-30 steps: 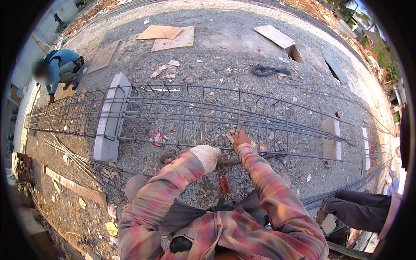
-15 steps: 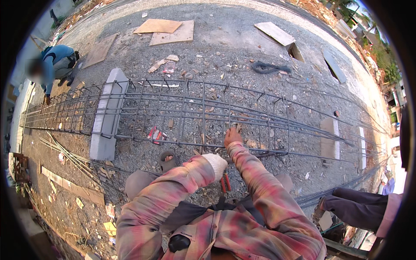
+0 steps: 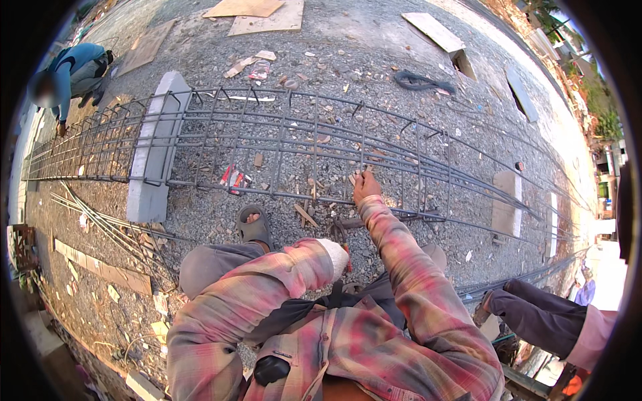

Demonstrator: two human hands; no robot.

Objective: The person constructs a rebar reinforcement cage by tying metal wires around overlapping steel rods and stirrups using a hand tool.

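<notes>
Before me lies a long rebar cage [image 3: 294, 150] of straight bars and square stirrups. My right hand [image 3: 366, 188], bare, reaches over its near bottom bar beside a stirrup. Its fingers are bent together, and what they hold, if anything, is too small to make out. My left hand [image 3: 336, 258], in a whitish glove, is held low in front of my body, its fingers hidden behind the sleeve and the hand itself. Just beyond it on the gravel lie red-handled pincers [image 3: 339, 232], partly covered by the hand.
Concrete blocks [image 3: 148, 197] [image 3: 507, 200] stand under the cage. At the far left a person in blue [image 3: 80, 70] bends over its end. Another person's legs [image 3: 535, 317] are at the right. Loose rods [image 3: 114, 224], a wire coil [image 3: 422, 82] and boards [image 3: 267, 19] lie around.
My view has tilted, so the cage sits higher in the picture. My right hand stays at the near bottom bar, while my left hand has drawn back from the cage toward my body.
</notes>
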